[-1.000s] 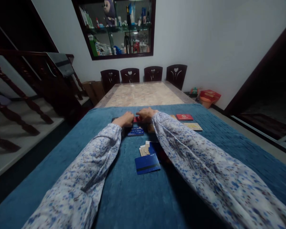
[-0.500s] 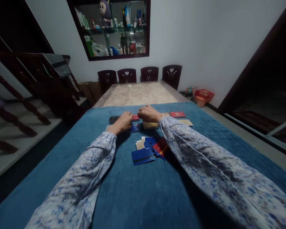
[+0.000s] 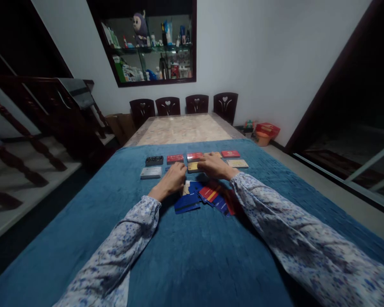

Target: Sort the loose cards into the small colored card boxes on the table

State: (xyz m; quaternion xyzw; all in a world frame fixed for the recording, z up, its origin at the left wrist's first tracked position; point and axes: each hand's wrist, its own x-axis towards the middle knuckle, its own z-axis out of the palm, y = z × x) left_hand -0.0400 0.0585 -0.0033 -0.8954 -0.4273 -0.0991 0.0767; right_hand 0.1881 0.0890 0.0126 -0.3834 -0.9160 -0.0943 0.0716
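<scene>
A loose, fanned pile of blue, red and cream cards (image 3: 192, 202) lies on the blue cloth in front of me. My left hand (image 3: 174, 178) is at the pile's left edge, its fingers curled downward; what they hold, if anything, is hidden. Partly behind that hand is a blue card stack (image 3: 168, 169). My right hand (image 3: 215, 165) reaches over the pile's far side, fingers bent and somewhat apart beside a gold card stack (image 3: 192, 166). No card shows clearly in it. Farther right sits a cream card stack (image 3: 237, 163).
A back row holds a black stack (image 3: 154, 160), a red stack (image 3: 175, 159), another red stack (image 3: 195, 156), a yellow stack (image 3: 213, 154) and a red stack (image 3: 230, 153). A silver-white stack (image 3: 151, 172) is at front left. Chairs (image 3: 196, 104) stand beyond the table (image 3: 182, 128).
Both hands have drawn back from the stacks towards the loose pile, the right one also shifting right. More red and blue cards show at the pile's right. The view has tilted slightly.
</scene>
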